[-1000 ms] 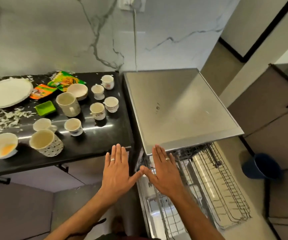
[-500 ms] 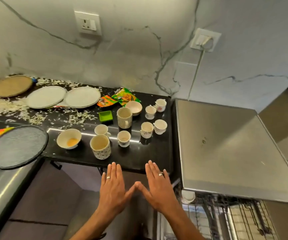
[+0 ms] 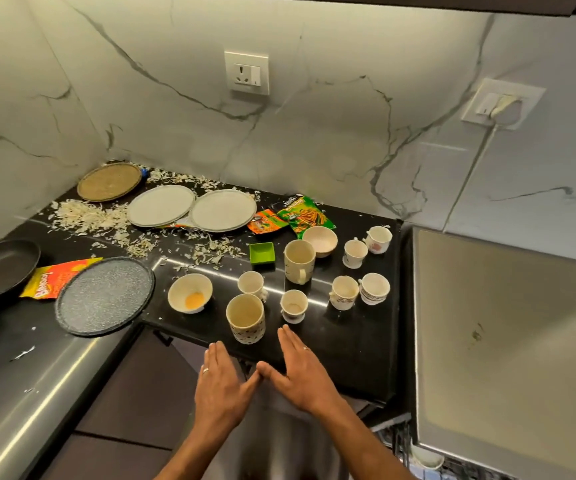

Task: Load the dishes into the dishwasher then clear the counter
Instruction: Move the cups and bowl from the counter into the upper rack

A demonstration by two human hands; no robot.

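We hold both hands flat and spread, holding nothing, thumbs touching at the tips: left hand [image 3: 219, 388] and right hand [image 3: 302, 375] hover at the near edge of the black counter [image 3: 355, 344]. Taking the spotted mug [image 3: 246, 318] as landmark: it stands just beyond our fingertips. Left of it sits a bowl [image 3: 190, 293] with an orange smear; right of it a small cup [image 3: 293, 305]; behind it a tall mug [image 3: 299, 261] and a green dish [image 3: 262, 253]. Far behind lie two white plates [image 3: 223, 210]. Well to the right is the dishwasher [image 3: 508, 341], its rack barely visible below
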